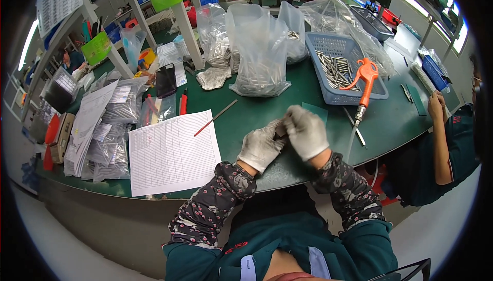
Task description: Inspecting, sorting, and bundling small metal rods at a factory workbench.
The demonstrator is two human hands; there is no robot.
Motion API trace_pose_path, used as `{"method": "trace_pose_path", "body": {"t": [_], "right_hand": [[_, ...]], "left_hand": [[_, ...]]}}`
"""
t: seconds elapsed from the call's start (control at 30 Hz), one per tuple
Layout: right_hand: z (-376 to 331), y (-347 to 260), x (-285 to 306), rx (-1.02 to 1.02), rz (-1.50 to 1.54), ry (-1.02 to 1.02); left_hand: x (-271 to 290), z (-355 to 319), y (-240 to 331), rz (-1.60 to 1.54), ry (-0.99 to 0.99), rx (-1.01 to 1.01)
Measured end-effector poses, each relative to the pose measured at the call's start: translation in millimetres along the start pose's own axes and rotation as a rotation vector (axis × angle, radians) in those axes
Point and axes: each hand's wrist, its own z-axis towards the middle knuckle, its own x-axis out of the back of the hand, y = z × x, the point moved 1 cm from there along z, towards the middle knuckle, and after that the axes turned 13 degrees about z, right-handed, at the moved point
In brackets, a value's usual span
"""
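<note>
White work gloves cover both of my hands, which meet over the green tabletop [241, 173] near its front edge. My left hand [261, 145] is closed around a small dark block [280, 131], whose exact kind I cannot make out. Fingers curled, my right hand [306, 133] is against the block's right side; whatever it pinches is hidden and slightly blurred. Just beyond the right hand lies a flat green sheet [315, 110]. A thin file-like strip with a red end [215, 118] rests left of my hands, partly on a printed form [174, 152].
Ahead stand clear bags of metal pins [261, 70]. A blue basket [354, 98] of metal pins is at right, with an orange air gun [365, 78] on its rim. Bagged parts [110, 147], papers and a phone [166, 81] lie left. A co-worker [436, 147] sits at right.
</note>
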Motion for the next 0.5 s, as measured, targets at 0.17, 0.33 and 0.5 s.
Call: {"method": "trace_pose_path", "body": {"t": [0.17, 0.33, 0.5], "right_hand": [[-9, -12, -12, 0.044, 0.052, -0.075], [5, 8, -4, -0.061, 0.108, 0.059], [11, 16, 1, -0.003, -0.054, 0.124]], "left_hand": [[-5, 1, -5, 0.044, -0.012, -0.028], [-6, 1, 0, 0.048, 0.082, -0.048], [-2, 0, 3, 0.004, 0.012, 0.008]]}}
